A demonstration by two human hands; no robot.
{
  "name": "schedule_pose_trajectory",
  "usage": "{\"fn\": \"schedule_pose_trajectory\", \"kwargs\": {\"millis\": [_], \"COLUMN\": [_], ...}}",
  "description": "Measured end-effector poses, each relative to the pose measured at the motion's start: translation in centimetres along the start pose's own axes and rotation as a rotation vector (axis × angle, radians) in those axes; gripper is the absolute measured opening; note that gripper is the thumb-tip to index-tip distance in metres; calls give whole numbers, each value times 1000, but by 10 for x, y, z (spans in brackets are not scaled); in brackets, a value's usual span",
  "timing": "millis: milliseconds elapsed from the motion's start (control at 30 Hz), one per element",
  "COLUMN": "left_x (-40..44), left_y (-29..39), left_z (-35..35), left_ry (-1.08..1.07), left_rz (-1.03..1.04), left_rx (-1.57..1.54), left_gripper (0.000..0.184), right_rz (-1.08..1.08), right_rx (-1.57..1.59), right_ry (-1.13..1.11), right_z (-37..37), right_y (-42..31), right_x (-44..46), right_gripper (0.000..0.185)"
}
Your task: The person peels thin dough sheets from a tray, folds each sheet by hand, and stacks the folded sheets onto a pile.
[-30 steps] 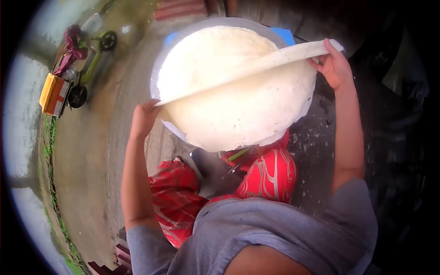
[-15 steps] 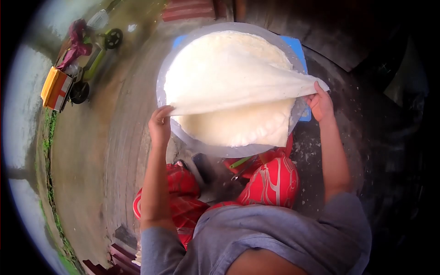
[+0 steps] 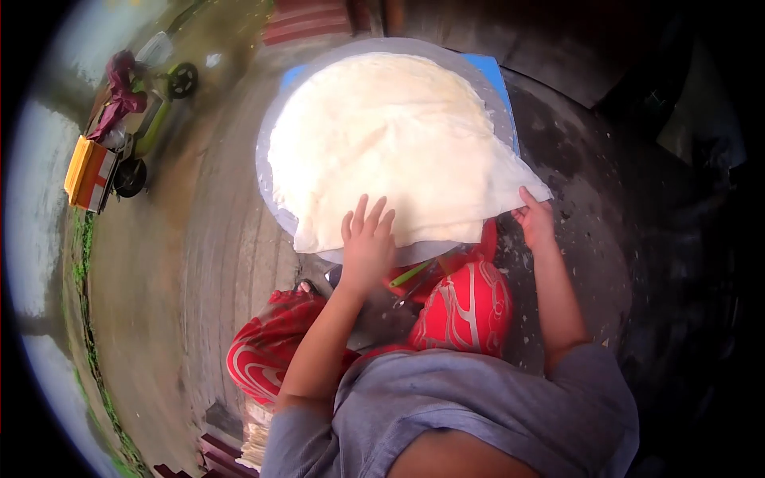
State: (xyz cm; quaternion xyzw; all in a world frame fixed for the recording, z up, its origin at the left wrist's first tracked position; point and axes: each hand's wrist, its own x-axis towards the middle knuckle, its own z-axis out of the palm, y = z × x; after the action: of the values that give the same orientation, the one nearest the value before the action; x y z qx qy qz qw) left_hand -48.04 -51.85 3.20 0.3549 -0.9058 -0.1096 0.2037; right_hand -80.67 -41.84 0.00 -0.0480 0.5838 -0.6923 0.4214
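A large pale, thin sheet (image 3: 398, 151) lies over a round grey board (image 3: 266, 159), its near edge overhanging in places. My left hand (image 3: 368, 243) is open with fingers spread, over the near edge of the board; whether its fingertips touch the sheet I cannot tell. At the right, my right hand (image 3: 535, 219) pinches a pointed corner of the sheet, which sticks out past the board's rim. Beneath the board, corners of a blue surface (image 3: 488, 73) show.
A green-handled tool (image 3: 411, 273) lies below the board, between my knees in red patterned cloth (image 3: 466, 311). A green scooter (image 3: 151, 127) with an orange and white box (image 3: 89, 174) stands far left. Dark red slats (image 3: 307, 21) are beyond the board.
The sheet, earlier lifted between both hands, has come down toward me and lies mostly flat. My left hand has let go and moved right. My right hand has moved down, still pinching the corner.
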Motion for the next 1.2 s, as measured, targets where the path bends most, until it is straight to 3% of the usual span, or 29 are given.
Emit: {"fn": "schedule_pose_trajectory", "kwargs": {"millis": [100, 200, 267, 400, 433, 467, 533, 567, 600, 667, 700, 800, 833, 933, 1000, 1033, 1067, 1167, 1200], "left_x": [47, 93, 120, 165, 173, 182, 201, 207, 214, 227, 229, 207, 185, 105, 64, 54, 47, 37, 37], "left_y": [11, 5, -1, -7, -12, -16, -13, -12, -9, -6, -1, 4, 12, 48, 70, 80, 87, 86, 83], "left_z": [37, 74, 92, 98, 102, 108, 102, 107, 109, 109, 102, 99, 101, 87, 81, 77, 74, 86, 82], "left_ry": [-111, -184, -206, -277, -126, -136, -203, -69, -74, -6, 36, 170, 256, -113, -261, -260, -257, -158, -148], "left_rz": [134, 246, 305, 281, 335, 339, 283, 236, 235, -122, -197, -143, -21, 173, 270, 280, 289, 258, 252], "left_rx": [-257, -203, 84, 174, 168, 165, 101, -37, -39, -259, -293, -278, -249, -237, -118, -94, -71, -117, -112], "left_gripper": [46, 51, 54, 55, 52, 52, 46, 38, 38, 32, 28, 28, 29, 57, 64, 64, 65, 56, 56], "right_rz": [-53, -94, -94, -111, -113, -116, -111, -114, -111, -122, -121, -138, -161, -203, -449, -512, -577, -985, -982], "right_rx": [5, 50, 75, 116, 120, 126, 136, 144, 144, 186, 184, 241, 177, 34, -130, -175, -480, -899, -1048], "right_ry": [21, 0, 2, 3, 0, -3, -7, -22, -18, -49, -49, -43, 28, 121, -37, -94, -151, -369, -549], "right_z": [9, 9, 5, 3, 3, 1, -2, -3, -3, -4, -6, -9, -7, 6, 35, 48, 56, 125, 131], "right_y": [-4, -8, -8, -3, -2, -1, 3, 4, 5, 6, 6, 4, 3, 2, -5, 1, 4, -7, 7], "right_x": [-6, -6, -3, -2, -2, -2, -1, -1, -1, 0, 1, 4, 3, -2, -14, -10, -8, -45, -37], "right_gripper": [28, 28, 29, 34, 34, 34, 34, 34, 34, 35, 35, 31, 29, 26, 25, 25, 20, 19, 20]}}
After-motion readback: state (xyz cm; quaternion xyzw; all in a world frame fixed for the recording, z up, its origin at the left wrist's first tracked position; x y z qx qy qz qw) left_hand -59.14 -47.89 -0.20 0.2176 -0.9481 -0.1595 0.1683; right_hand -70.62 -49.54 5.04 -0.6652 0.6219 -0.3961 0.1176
